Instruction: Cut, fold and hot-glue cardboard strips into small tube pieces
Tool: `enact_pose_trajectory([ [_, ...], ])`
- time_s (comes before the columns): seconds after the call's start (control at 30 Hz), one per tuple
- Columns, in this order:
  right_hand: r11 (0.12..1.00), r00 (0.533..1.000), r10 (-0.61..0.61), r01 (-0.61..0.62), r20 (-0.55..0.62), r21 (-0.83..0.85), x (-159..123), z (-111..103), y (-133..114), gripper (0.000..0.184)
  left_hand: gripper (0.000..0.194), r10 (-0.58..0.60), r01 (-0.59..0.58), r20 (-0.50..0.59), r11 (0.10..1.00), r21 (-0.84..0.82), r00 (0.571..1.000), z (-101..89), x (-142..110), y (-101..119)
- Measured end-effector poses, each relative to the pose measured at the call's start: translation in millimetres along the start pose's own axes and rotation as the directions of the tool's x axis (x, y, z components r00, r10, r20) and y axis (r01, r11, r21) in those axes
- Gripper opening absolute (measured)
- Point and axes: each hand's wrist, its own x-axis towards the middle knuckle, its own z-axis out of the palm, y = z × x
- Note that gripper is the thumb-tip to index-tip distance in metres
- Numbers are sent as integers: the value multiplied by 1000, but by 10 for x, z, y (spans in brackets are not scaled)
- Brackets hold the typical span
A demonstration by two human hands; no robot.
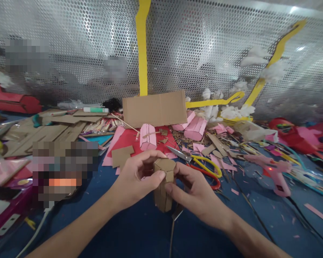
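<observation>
Both of my hands hold a small brown cardboard prism [163, 184] with a faceted top, upright above the blue table [140, 229]. My left hand [138, 177] curls round its left side, thumb pressed on the upper edge. My right hand [195, 191] pinches its right side with thumb and fingers. Just behind the hands lie scissors with yellow handles [201, 161] and a red-handled pair [212, 177].
Pink paper prisms [148, 136] [195, 127] and a flat cardboard sheet [154, 108] stand behind. A pink glue gun [278, 175] with a black cord lies right. Cardboard pieces [51, 132], wooden sticks, paper scraps and cotton cover the table. Perforated metal wall with yellow strips [142, 46] at the back.
</observation>
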Motion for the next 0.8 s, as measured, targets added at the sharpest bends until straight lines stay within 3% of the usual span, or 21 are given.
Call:
enact_pose_trajectory([
  [0.1, 1000, 1000, 1, -2, -27, -16, 19, 7, 4, 24, 27, -31, 31, 11, 998, -52, 999, -13, 13, -35],
  [0.23, 999, 996, -4, -1, -89, -53, 62, 13, 21, 27, 45, -118, 126, 68, 983, -131, 991, -21, 48, -114],
  [0.3, 991, 994, -39, 26, -100, -131, 90, -58, 7, 26, 48, -182, 195, 90, 967, -164, 979, -22, 71, -156],
  [0.37, 954, 992, -65, 29, -110, -299, 109, -226, -24, 22, 49, -222, 223, 27, 957, -184, 975, -26, 96, -184],
  [0.43, 835, 988, -20, -67, -152, -546, 107, -479, -45, 18, 50, -240, 217, -84, 950, -226, 967, -38, 117, -189],
  [0.5, 627, 976, -15, -158, -215, -762, 81, -750, -28, 16, 50, -247, 192, -181, 942, -276, 952, -55, 133, -172],
  [0.57, 431, 981, 79, -192, -176, -882, 42, -957, 36, 20, 49, -241, 160, -251, 940, -302, 938, -75, 144, -146],
  [0.67, 372, 976, 141, -207, -166, -905, 3, -1067, 172, 27, 49, -220, 122, -313, 945, -304, 924, -99, 156, -119],
  [0.8, 324, 968, 128, -246, -215, -913, 3, -1019, 284, 26, 49, -186, 92, -337, 957, -276, 923, -101, 171, -105],
])
